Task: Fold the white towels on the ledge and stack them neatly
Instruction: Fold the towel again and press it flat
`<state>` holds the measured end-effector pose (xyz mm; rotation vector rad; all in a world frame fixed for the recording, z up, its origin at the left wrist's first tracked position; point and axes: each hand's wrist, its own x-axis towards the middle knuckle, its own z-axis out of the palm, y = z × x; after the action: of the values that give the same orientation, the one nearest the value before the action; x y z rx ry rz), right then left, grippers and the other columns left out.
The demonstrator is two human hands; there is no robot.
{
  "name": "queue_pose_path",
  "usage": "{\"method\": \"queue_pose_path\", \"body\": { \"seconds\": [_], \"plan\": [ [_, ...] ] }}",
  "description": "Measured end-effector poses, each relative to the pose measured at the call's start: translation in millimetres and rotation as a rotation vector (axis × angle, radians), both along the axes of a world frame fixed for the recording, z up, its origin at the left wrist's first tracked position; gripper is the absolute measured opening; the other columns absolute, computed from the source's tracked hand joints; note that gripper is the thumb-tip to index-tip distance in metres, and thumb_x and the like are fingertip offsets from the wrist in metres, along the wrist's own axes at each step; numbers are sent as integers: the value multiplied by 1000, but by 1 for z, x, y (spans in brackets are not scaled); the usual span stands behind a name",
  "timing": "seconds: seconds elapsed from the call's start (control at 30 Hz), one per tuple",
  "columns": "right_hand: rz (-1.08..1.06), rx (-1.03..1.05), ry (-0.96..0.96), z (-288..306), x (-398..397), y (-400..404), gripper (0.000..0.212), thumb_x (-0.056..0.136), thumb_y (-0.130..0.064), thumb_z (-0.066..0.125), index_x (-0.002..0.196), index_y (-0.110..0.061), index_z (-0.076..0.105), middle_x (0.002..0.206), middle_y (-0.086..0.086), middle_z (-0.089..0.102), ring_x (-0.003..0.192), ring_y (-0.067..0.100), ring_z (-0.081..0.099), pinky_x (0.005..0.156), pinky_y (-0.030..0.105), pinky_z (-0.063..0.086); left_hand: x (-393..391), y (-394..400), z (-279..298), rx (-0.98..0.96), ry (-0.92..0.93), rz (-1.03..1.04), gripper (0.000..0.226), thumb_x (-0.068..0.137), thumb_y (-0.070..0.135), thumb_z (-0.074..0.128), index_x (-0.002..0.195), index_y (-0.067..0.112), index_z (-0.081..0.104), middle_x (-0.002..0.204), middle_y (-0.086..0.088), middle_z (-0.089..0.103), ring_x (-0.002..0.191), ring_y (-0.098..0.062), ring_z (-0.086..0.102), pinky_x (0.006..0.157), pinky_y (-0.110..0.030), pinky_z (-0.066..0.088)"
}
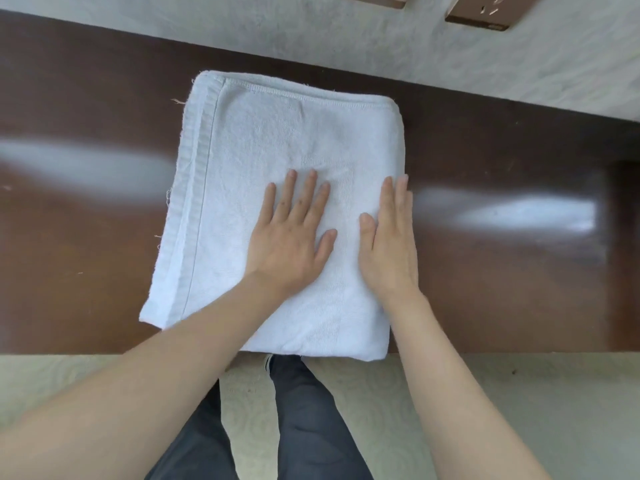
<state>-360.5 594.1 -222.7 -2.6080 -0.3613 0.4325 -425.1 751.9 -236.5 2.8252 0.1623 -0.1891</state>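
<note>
We log one white towel (277, 161), already folded into a thick rectangle, lying across the dark brown ledge (502, 140); its near edge hangs slightly past the ledge's front lip, above the pale floor (519, 410), and its far edge stops just short of the wall (346, 36). Left hand (289, 244) rests flat on the towel's near-centre, fingers straight and spread, clamped on nothing. Right hand (389, 251) lies flat along the towel's right folded edge, fingers straight and together, likewise holding nothing; the outer fingers sit right at that edge and we cannot tell whether they touch the ledge. We judge this a smoothing or pressing step on a finished fold. Only this towel is in view, so we cannot say where the stack stands. Risks from here, as we see them: the ledge surface looks glossy, so pressure pushed toward the towel's left side could slide the whole bundle instead of flattening it. The overhang at the front lip means any drag toward the person could tip the near end off. At the towel's left side the hemmed layers are stepped and not flush, with loose threads showing; a further fold made without squaring them would likely give a crooked packet that stacks badly. Lifting with flat palms alone, without a pinch on the folded edge, would probably let the layers fall open.
</note>
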Motion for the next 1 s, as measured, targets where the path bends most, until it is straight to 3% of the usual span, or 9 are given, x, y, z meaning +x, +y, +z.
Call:
{"method": "queue_pose_path", "body": {
  "seconds": [0.07,0.17,0.27,0.4,0.57,0.67,0.83,1.0],
  "plan": [
    [104,-79,-17,2,-33,-7,58,108,-39,22,161,-26,4,167,-7,-14,153,18,-18,126,41,-1,-39,-23,-1,-28,-23,-54,66,104,51,16,161,18,12,169,-4,4,156,-27,-2,125,-50,5],
    [223,-126,-77,-7,-50,-32,55,107,-39,21,160,-29,12,169,-7,-6,154,17,-17,126,45,7,-68,-32,-6,28,-34,-105,62,105,49,22,161,22,16,169,-1,10,156,-26,5,125,-51,12],
    [183,-74,-83,-12,-45,-43,56,106,-37,21,160,-27,12,168,-10,-5,155,18,-10,125,50,12,-63,-29,-7,47,-38,-71,62,105,48,27,161,24,17,169,0,11,156,-25,8,125,-50,13],
    [25,-87,-76,-6,-60,-27,60,106,-39,19,161,-17,6,167,-3,-9,155,19,-8,126,45,1,-64,-33,-8,59,-32,-81,63,104,49,26,161,24,16,169,0,11,156,-25,7,125,-50,12],
    [266,-124,-162,-15,-77,-38,59,105,-36,25,160,-16,16,168,1,6,156,20,-2,126,48,1,-64,-33,-9,63,-40,-72,62,104,48,27,161,24,17,169,0,12,156,-25,7,125,-49,10],
    [193,-64,-121,-20,-73,-59,60,106,-37,23,160,-16,10,168,-1,0,156,19,-1,126,47,8,-65,-33,-8,61,-42,-73,63,105,48,27,161,24,15,169,-1,11,156,-25,7,125,-49,11],
    [69,-43,-94,-8,-81,-42,64,106,-40,24,161,-13,6,168,3,-8,156,20,-6,126,45,1,-66,-33,-6,62,-51,-63,62,105,47,26,161,22,16,169,-3,11,156,-26,8,125,-49,12],
    [222,-138,-105,-4,-78,-27,62,104,-43,26,161,-21,13,168,0,-3,155,15,-8,125,47,-2,-68,-29,-8,43,-29,-90,63,105,48,24,161,21,15,169,-5,8,156,-27,4,125,-50,11]
  ]
}}
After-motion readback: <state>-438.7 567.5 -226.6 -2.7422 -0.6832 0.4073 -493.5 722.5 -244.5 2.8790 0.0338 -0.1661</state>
